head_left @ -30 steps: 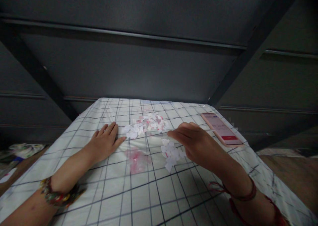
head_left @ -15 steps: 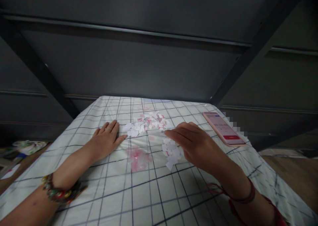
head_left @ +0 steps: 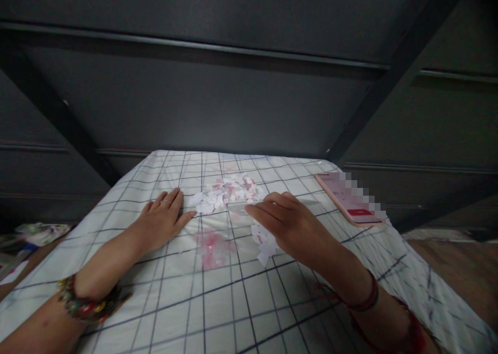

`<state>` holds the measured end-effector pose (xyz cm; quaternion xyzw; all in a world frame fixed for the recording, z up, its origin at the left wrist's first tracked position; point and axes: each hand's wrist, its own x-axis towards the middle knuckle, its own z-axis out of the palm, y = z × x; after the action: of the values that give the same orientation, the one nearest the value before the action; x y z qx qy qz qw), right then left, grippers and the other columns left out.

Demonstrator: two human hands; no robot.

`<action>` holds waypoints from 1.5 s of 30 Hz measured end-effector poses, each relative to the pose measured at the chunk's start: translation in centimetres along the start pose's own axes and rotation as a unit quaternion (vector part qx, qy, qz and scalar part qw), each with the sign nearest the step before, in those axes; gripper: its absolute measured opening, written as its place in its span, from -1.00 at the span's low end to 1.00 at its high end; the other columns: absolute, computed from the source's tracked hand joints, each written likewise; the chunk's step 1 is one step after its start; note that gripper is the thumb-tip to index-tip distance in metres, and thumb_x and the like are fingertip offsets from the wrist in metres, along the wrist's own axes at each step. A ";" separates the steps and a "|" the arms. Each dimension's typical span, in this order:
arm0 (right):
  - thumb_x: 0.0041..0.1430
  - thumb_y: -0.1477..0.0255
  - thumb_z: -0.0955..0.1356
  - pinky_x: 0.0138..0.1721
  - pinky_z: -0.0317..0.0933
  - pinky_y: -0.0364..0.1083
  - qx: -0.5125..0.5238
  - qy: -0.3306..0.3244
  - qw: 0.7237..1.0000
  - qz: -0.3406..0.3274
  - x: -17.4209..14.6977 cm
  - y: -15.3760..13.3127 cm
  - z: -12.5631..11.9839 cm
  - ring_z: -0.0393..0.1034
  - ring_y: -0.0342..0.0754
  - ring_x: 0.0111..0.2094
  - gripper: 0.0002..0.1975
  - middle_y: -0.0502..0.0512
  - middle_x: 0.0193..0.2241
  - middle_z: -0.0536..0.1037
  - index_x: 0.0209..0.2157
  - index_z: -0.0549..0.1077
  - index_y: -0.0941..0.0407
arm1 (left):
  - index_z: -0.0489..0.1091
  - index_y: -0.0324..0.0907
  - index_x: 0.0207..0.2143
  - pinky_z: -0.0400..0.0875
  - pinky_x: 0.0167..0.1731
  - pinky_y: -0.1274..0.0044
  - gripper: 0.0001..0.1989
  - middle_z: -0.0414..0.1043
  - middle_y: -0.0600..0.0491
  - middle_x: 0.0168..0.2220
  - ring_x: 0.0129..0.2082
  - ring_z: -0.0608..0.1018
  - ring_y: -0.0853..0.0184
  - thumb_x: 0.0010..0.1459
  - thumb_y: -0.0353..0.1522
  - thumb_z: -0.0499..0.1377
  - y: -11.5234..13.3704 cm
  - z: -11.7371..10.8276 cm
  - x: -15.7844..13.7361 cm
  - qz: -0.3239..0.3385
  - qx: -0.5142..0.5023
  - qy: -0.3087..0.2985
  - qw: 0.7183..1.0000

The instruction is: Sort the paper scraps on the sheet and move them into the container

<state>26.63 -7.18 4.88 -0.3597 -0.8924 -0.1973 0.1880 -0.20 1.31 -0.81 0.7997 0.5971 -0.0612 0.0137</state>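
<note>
My left hand [head_left: 161,216] lies flat on the checked cloth [head_left: 155,302], fingers spread, its thumb near a heap of torn white and pink paper scraps [head_left: 229,190]. My right hand [head_left: 282,221] is closed in a pinch just right of the heap. At its fingertips shows a thin, pale, see-through piece [head_left: 236,207], too blurred to name. Below those fingers is a smaller group of paper scraps [head_left: 264,245], partly hidden by the hand. A pink-stained, shiny clear patch [head_left: 213,247] lies between my hands.
A phone in a pink case [head_left: 352,201] lies at the right of the cloth, its screen lit. A dark grey panelled wall [head_left: 233,105] stands directly behind the far edge. Blurred items [head_left: 41,233] sit low at the far left.
My right hand has shifted slightly left, closer to the heap of paper scraps, still pinched. My left hand stays flat in place. The whole view has moved a little.
</note>
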 end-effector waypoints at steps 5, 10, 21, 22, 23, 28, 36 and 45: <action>0.18 0.67 0.17 -0.31 0.16 -0.08 0.033 0.011 0.999 -0.019 0.0 0.1 -0.6 0.28 -0.06 -0.36 -0.75 0.07 -0.44 0.50 -0.28 0.44 0.23 | -0.07 -0.43 0.24 -0.01 0.11 0.23 -0.21 -0.13 -0.23 0.28 0.25 -0.02 -0.02 0.18 0.00 -0.32 -0.1 0.2 0.2 -0.002 0.011 -0.005 1.000; 0.14 0.72 0.14 -0.33 0.14 -0.07 -0.011 0.040 0.999 0.009 -0.2 0.5 -0.7 0.28 -0.05 -0.35 -0.70 0.08 -0.42 0.51 -0.25 0.43 0.23 | -0.03 -0.41 0.23 0.02 0.09 0.21 -0.26 -0.06 -0.25 0.26 0.23 0.02 -0.03 0.20 -0.03 -0.27 -0.3 0.6 0.3 0.007 0.006 0.025 1.000; 0.06 0.78 0.11 -0.32 0.17 -0.06 0.018 0.027 0.999 0.002 -0.3 0.6 -0.9 0.28 -0.06 -0.35 -0.62 0.11 -0.42 0.49 -0.25 0.43 0.22 | -0.05 -0.42 0.24 0.00 0.10 0.19 -0.27 -0.10 -0.25 0.27 0.24 0.01 -0.04 0.21 -0.05 -0.25 -0.1 0.3 0.2 0.002 0.001 0.012 1.000; 0.05 0.78 0.10 -0.32 0.17 -0.06 0.006 0.027 1.000 0.010 -0.4 0.7 -1.0 0.28 -0.06 -0.36 -0.62 0.11 -0.42 0.49 -0.27 0.43 0.21 | -0.04 -0.42 0.24 0.00 0.10 0.20 -0.26 -0.09 -0.24 0.27 0.24 0.01 -0.04 0.20 -0.04 -0.25 0.0 0.2 0.2 0.001 0.000 0.011 1.000; 0.04 0.79 0.10 -0.33 0.17 -0.06 -0.007 0.022 1.000 0.019 -0.5 0.9 -1.1 0.28 -0.06 -0.37 -0.61 0.10 -0.44 0.49 -0.30 0.44 0.21 | -0.05 -0.42 0.24 0.00 0.10 0.20 -0.26 -0.09 -0.24 0.27 0.24 0.01 -0.05 0.20 -0.04 -0.25 0.0 0.2 0.2 -0.002 0.000 0.009 1.000; 0.02 0.79 0.09 -0.37 0.19 -0.09 -0.002 0.008 1.000 0.013 -0.6 1.0 -1.4 0.27 -0.08 -0.43 -0.61 0.08 -0.52 0.46 -0.40 0.45 0.19 | -0.08 -0.41 0.25 -0.02 0.11 0.22 -0.26 -0.13 -0.23 0.28 0.25 -0.02 -0.03 0.21 -0.05 -0.26 0.1 0.1 0.2 -0.005 0.010 -0.006 1.000; -0.07 0.80 0.11 -0.27 0.25 -0.02 0.014 0.039 0.999 0.011 -1.4 2.1 -2.8 0.33 -0.05 -0.35 -0.54 0.09 -0.44 0.51 -0.25 0.46 0.20 | -0.05 -0.38 0.24 0.00 0.11 0.23 -0.28 -0.09 -0.21 0.27 0.24 0.01 -0.03 0.20 -0.05 -0.24 0.1 0.3 0.2 -0.005 0.012 0.011 1.000; -0.06 0.80 0.11 -0.33 0.24 -0.08 0.059 0.008 0.998 -0.009 -1.1 1.6 -2.0 0.31 -0.08 -0.38 -0.56 0.09 -0.44 0.51 -0.28 0.46 0.20 | -0.03 -0.44 0.23 0.01 0.11 0.22 -0.21 -0.08 -0.23 0.26 0.24 0.01 -0.02 0.18 0.01 -0.30 -0.3 0.7 0.3 0.005 0.012 0.022 1.000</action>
<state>28.87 -7.74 6.37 -0.3379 -0.9043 -0.1492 0.2141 -0.41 1.62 -1.54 0.8038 0.5926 -0.0507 -0.0088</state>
